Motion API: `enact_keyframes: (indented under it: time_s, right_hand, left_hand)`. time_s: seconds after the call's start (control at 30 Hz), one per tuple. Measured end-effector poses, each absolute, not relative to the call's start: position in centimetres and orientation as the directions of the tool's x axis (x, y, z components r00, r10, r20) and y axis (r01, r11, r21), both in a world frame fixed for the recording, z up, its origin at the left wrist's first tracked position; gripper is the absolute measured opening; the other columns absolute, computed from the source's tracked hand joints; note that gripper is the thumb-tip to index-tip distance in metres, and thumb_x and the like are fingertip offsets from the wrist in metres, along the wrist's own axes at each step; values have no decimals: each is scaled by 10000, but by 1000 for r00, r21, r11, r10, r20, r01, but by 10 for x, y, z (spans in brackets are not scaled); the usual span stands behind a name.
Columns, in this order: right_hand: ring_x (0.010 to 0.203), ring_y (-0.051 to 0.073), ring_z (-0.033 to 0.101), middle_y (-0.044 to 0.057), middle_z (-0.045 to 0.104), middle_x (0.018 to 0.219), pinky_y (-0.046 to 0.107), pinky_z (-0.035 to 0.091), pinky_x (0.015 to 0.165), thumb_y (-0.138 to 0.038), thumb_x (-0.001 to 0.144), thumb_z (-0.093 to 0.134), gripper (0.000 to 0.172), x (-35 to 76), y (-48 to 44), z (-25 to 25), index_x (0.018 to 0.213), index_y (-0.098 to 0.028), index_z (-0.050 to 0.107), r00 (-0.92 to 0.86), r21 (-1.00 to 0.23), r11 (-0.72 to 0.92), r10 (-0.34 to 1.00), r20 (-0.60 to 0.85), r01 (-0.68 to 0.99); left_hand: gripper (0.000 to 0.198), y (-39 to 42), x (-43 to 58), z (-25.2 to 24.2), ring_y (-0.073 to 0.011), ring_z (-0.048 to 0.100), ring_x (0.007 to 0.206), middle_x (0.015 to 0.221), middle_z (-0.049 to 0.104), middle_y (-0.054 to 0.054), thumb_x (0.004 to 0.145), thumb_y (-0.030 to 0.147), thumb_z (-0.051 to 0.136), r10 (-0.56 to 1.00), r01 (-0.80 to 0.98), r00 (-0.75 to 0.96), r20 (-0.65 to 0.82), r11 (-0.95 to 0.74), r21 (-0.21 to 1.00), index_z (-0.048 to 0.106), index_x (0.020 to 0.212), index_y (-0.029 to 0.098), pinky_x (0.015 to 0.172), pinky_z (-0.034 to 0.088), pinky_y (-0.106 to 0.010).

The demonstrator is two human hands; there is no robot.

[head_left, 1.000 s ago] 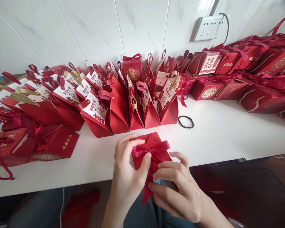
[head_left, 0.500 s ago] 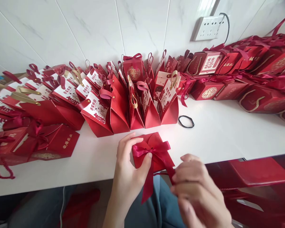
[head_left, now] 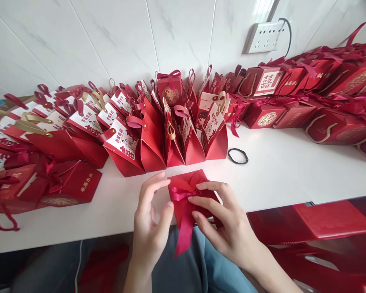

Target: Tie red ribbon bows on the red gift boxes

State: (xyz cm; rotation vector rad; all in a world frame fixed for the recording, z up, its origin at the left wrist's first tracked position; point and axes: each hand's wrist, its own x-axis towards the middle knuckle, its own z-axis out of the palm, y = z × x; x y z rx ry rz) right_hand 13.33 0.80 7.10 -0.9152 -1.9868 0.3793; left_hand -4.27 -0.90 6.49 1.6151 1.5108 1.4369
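A small red gift box with overlapping flaps on top sits at the table's front edge. A dark red ribbon is tied on it in a bow, and one tail hangs down over the front. Just left of the box is my left hand, fingers curved and apart, holding nothing. My right hand rests over the box's right side, its spread fingertips touching the bow near the knot. It covers the bow's right loop and the other tail.
Rows of red gift boxes with strap handles stand along the wall. Ribbon-tied boxes are stacked at right, others at left. A black hair tie lies on the white table. A red stool is below at right.
My left hand has let go of the bow and moved left. My right hand has released the ribbon tail and come in over the bow with its fingers spread.
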Motion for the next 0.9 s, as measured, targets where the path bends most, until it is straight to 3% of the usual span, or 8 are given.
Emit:
enact_keyframes:
  time_s: [0.2, 0.4, 0.6, 0.9]
  right_hand:
    - [1043, 229, 557, 143, 542, 1121, 386, 539, 835, -147, 929, 543, 196, 134, 8, 65, 1067, -139, 681, -322, -583, 682, 727, 606, 442]
    - [1053, 226, 538, 137, 535, 1116, 376, 517, 843, -145, 932, 542, 190, 131, 7, 63, 1061, -131, 681, -326, -578, 685, 724, 608, 444]
    - [1049, 220, 536, 130, 540, 1111, 365, 510, 841, -146, 933, 543, 185, 130, 7, 64, 1049, -133, 687, -325, -579, 685, 724, 608, 442]
    - [1058, 218, 537, 130, 544, 1115, 365, 507, 851, -140, 934, 541, 185, 130, 6, 62, 1046, -127, 688, -322, -583, 686, 723, 611, 435]
  left_hand:
    - [264, -5, -40, 71, -209, 550, 1212, 1297, 554, -33, 867, 179, 566, 900, 640, -107, 422, -262, 722, 583, 1111, 278, 1046, 446, -374]
    - [167, 2, -31, 77, -197, 588, 1109, 1135, 591, -34, 847, 132, 572, 809, 753, -118, 576, -305, 583, 576, 973, 242, 958, 458, -375]
    - [121, 3, -30, 77, -162, 598, 978, 970, 563, -13, 842, 106, 590, 781, 784, -100, 616, -320, 532, 539, 843, 216, 885, 454, -331]
    - [132, -2, -34, 83, -111, 588, 882, 896, 600, 22, 863, 104, 551, 827, 773, -74, 557, -305, 556, 555, 937, 214, 828, 461, -236]
